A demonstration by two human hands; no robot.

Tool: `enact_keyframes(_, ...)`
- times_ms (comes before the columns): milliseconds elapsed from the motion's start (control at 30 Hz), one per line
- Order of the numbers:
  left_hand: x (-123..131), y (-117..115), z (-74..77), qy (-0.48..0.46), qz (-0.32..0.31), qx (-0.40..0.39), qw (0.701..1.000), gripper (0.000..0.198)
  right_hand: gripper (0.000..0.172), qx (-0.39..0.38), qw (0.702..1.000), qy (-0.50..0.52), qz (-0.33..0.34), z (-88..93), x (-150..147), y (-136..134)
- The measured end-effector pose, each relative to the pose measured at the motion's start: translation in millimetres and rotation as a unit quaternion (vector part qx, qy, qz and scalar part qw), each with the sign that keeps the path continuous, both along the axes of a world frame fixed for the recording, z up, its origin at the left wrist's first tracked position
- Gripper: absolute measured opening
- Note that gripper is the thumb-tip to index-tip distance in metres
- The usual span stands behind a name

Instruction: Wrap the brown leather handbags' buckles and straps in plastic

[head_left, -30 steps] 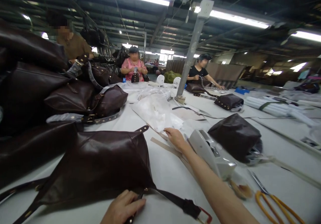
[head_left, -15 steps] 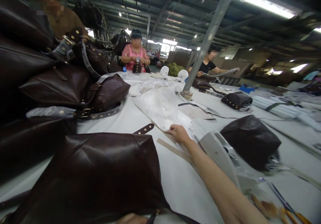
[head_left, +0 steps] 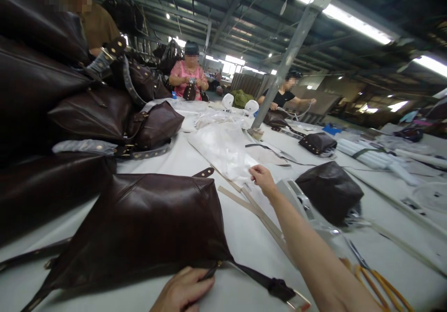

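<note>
Dark-brown leather bag (head_left: 150, 223) lies near left, white bench (head_left: 254, 254); likely soft, slick, best held by seams. Left hand (head_left: 185, 288) pinches dark leather tab (head_left: 211, 272); right hand (head_left: 264, 180) at clear plastic film (head_left: 223, 149), grip unclear.

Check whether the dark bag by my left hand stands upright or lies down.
Lying down: the bag rests broad side up on the table.

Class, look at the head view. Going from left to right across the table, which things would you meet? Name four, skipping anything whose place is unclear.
Large dark brown bag → right hand → boxy dark leather piece → orange-handled scissors.
</note>
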State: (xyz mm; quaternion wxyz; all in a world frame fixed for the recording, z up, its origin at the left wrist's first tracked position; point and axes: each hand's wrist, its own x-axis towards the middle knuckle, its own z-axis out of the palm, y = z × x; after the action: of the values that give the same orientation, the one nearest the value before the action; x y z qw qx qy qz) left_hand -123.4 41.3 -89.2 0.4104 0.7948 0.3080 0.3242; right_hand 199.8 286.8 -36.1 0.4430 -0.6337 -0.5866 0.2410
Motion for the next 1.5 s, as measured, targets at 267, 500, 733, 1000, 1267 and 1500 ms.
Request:
enact_keyframes(267,4.2,-7.7,15.5,0.028,0.058,-0.077,0.995,0.037,0.032,0.074,0.991,0.085,0.075,33.7,-31.4,-151.2)
enact_keyframes(500,25.1,-37.9,29.4,-0.136,0.162,-0.150,0.966,0.040,0.019,0.274,0.906,-0.224,0.233,1.2,-90.9,-308.6)
enact_keyframes(733,36.0,-57.4,30.7,-0.268,0.137,-0.383,0.873,0.043,0.019,0.309,0.892,-0.223,0.244,-20.7,-111.2,-350.2)
enact_keyframes(1000,41.2,-59.4,30.3,-0.220,0.213,-0.328,0.894,0.031,0.016,0.135,0.976,-0.011,0.173,-21.5,-100.4,-358.0)
enact_keyframes(1267,57.1,-74.6,43.2,-0.092,0.167,-0.258,0.947,0.025,0.037,-0.113,0.958,0.250,0.083,-24.6,-98.0,-336.2)
enact_keyframes(1500,73.0,-79.8,34.7,-0.137,0.167,-0.289,0.933,0.025,0.037,-0.075,0.958,0.273,0.039,-24.6,-106.1,-336.6)
